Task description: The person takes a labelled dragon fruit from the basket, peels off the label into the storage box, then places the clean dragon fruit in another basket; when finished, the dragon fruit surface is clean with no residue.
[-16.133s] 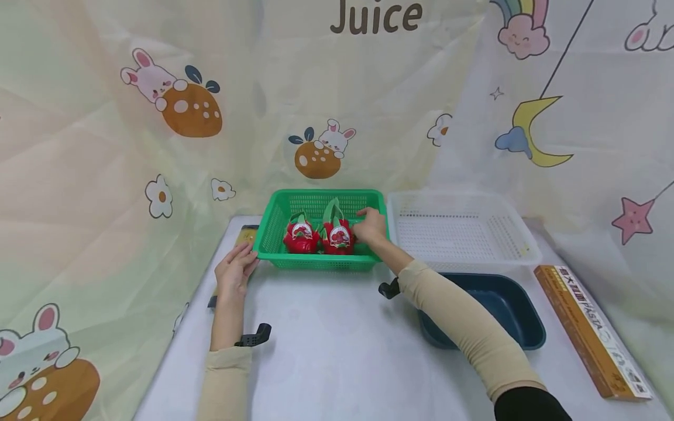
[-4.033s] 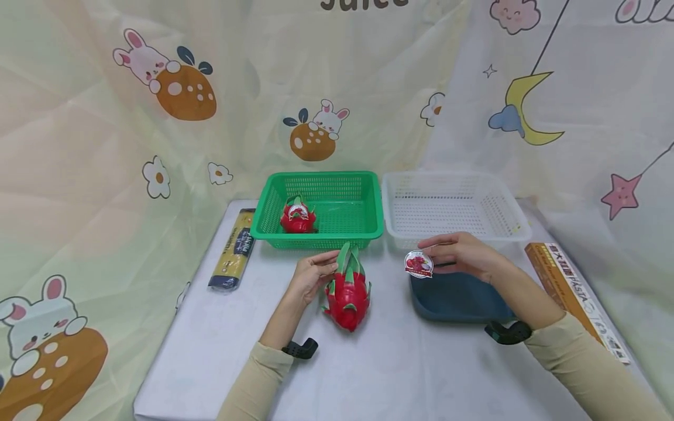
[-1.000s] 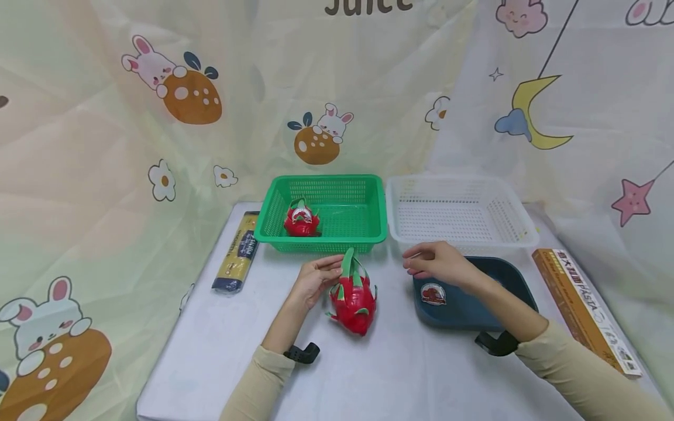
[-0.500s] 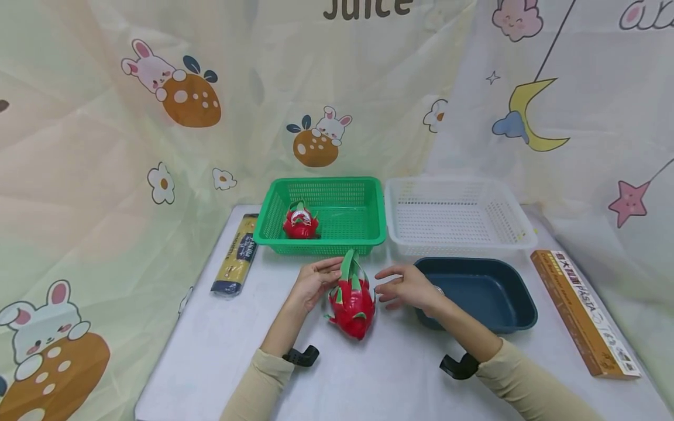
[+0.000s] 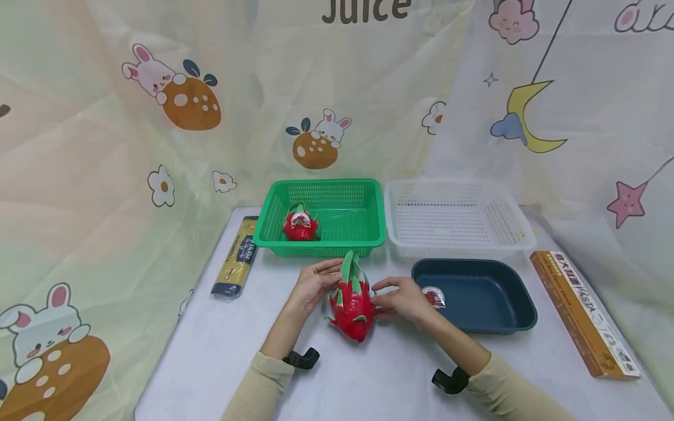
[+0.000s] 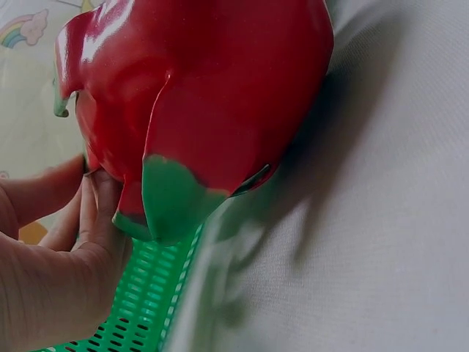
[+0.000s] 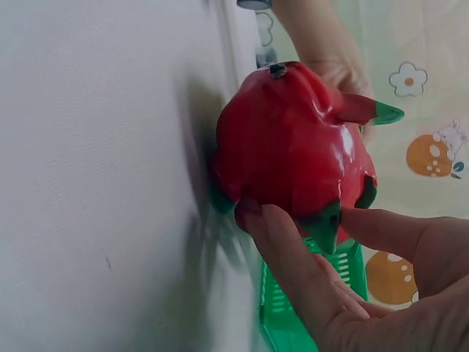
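Note:
A red dragon fruit (image 5: 351, 309) with green-tipped scales and long green leaves lies on the white tabletop in the head view. My left hand (image 5: 314, 285) holds its leafy end from the left, thumb and fingers bent around it. From the right, my right hand (image 5: 402, 301) grips its side; in the right wrist view thumb and fingertips press on the red skin (image 7: 286, 147) by a green scale. A round printed label (image 5: 434, 297) lies inside the dark blue tub (image 5: 518, 292), at its left end. Another dragon fruit (image 5: 301, 225), bearing a similar label, sits in the green basket (image 5: 319, 248).
Beside the green basket stands a white perforated basket (image 5: 463, 242). A yellow pack of pasta (image 5: 238, 257) lies at the left table edge, and a long brown pasta box (image 5: 581, 316) at the right. A cartoon-printed cloth hangs behind.
One dragon fruit came out of the green basket onto the table, and its label went into the blue tub. Since then my right hand has moved left from the tub to the fruit.

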`<state>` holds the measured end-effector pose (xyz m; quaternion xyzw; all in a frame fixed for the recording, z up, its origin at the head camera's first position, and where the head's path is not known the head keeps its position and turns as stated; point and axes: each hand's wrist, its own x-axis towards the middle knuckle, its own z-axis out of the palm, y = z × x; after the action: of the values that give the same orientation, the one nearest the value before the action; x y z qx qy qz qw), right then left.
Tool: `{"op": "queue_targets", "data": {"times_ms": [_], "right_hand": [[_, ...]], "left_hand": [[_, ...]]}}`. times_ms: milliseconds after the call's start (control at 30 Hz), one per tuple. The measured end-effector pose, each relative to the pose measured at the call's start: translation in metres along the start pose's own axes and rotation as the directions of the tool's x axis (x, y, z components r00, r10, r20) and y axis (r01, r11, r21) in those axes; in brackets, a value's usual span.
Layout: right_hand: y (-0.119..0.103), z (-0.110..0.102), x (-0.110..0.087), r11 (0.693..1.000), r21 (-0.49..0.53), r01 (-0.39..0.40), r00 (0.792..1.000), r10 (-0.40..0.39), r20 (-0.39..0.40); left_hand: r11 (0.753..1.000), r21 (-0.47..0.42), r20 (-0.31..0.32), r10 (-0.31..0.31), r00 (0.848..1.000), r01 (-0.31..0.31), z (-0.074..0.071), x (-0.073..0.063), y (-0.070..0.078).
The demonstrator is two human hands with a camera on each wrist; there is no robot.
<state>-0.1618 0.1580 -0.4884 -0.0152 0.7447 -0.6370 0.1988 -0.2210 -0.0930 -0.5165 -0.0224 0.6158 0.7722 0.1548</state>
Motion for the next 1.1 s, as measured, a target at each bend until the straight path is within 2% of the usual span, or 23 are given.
{"op": "queue_targets", "data": {"times_ms": [267,533,767,967,1100], "right_hand": [[0.001,0.002,-0.002,1.000,-0.005,-0.021,1.000,0.021,-0.009],[-0.004,0.007,-0.005,0.999,-0.037,-0.012,0.995,0.008,-0.104],[-0.005,0.009,-0.003,0.998,-0.059,-0.036,0.979,0.023,-0.205],[-0.008,0.006,-0.010,0.998,-0.052,-0.035,0.981,0.024,-0.190],[-0.010,0.001,-0.017,0.998,-0.049,-0.031,0.985,0.022,-0.174]], "left_hand": [[1.000,-0.022,-0.019,0.016,1.000,-0.017,0.001,-0.003,-0.002],[1.000,-0.017,0.016,0.010,1.000,-0.009,0.002,-0.002,-0.004],[0.999,0.013,0.055,0.046,0.997,-0.047,0.004,0.001,-0.002],[0.996,0.010,0.084,0.092,0.992,-0.093,0.004,0.000,0.000],[0.995,0.008,0.086,0.103,0.991,-0.104,0.003,-0.002,0.001]]}}
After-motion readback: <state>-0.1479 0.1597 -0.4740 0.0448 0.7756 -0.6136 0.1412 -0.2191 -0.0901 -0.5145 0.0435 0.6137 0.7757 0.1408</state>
